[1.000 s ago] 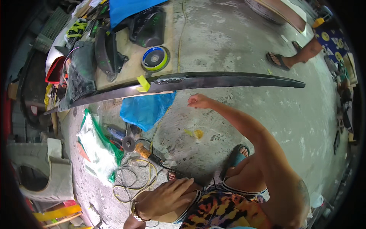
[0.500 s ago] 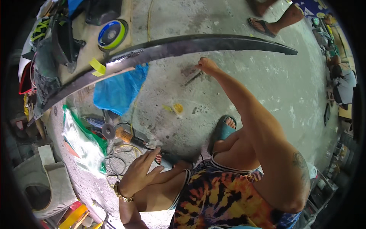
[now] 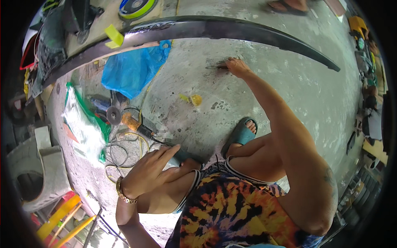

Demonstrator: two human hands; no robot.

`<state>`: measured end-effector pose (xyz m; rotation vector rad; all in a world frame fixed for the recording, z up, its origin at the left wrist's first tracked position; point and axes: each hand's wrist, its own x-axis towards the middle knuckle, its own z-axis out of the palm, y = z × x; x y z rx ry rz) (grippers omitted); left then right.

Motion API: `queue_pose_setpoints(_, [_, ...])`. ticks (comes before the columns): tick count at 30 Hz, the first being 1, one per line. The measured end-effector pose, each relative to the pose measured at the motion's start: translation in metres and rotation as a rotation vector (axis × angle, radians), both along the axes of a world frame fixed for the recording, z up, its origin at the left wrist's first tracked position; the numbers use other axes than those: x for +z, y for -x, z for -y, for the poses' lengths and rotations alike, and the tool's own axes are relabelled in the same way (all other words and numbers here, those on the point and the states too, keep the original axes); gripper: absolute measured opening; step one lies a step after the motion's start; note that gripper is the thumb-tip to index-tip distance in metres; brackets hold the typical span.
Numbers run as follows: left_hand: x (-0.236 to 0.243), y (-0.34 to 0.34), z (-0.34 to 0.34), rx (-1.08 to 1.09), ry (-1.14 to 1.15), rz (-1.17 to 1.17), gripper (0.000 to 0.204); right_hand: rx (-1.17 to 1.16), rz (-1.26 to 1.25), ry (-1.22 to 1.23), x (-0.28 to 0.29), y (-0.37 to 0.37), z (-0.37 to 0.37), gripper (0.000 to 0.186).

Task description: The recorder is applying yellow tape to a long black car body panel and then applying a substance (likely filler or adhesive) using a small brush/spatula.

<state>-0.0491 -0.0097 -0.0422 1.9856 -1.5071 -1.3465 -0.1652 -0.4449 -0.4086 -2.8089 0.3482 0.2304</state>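
Note:
My right hand (image 3: 237, 67) reaches out low over the concrete floor, closed round a thin, dark, flat blade-like tool (image 3: 216, 67) that points left; its kind is not clear. Just beyond that hand runs a long, curved, black glossy strip (image 3: 198, 29), resembling a vehicle trim panel, with a yellow-green tape tab (image 3: 114, 36) on its left part. Over my left knee, my left hand (image 3: 151, 171) hangs with fingers stretched out and nothing in them, a gold watch at its wrist.
Left of my feet lie an angle grinder (image 3: 113, 115), an orange-and-black power tool (image 3: 136, 125) with cords, and a clear-and-green plastic bag (image 3: 84, 124). A blue plastic bag (image 3: 132, 70) sits under the strip. Someone's sandalled foot (image 3: 289, 6) stands beyond it.
My right hand has moved slightly right with the thin tool, which now looks darker and narrower. The view has shifted, so the strip sits higher in it. My left hand stays over the knee.

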Motion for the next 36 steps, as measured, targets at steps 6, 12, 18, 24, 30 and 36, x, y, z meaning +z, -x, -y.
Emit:
queue_pose_setpoints(6, [0.004,0.009,0.007,-0.035,0.040,0.014,0.061,-0.161,0.048,-0.026,0.000,0.002,0.005,0.011])
queue_pose_setpoints(12, [0.002,0.012,-0.012,-0.019,0.115,0.018,0.060,-0.007,0.018,-0.159,0.029,-0.012,-0.013,0.009])
queue_pose_setpoints(18, [-0.011,0.008,-0.015,-0.087,0.064,0.022,0.060,-0.211,-0.044,-0.865,0.049,-0.049,-0.055,0.011])
queue_pose_setpoints(24, [-0.015,0.010,0.004,-0.128,-0.015,-0.045,0.059,-0.001,-0.093,-0.510,0.065,-0.083,-0.078,0.035])
queue_pose_setpoints(30, [0.013,0.017,0.036,-0.204,-0.099,-0.037,0.059,0.261,-0.071,-0.299,0.201,-0.088,-0.141,0.021])
queue_pose_setpoints(36, [0.033,0.023,0.067,-0.325,0.184,0.023,0.054,0.108,0.134,-0.142,0.299,-0.041,-0.170,0.015])
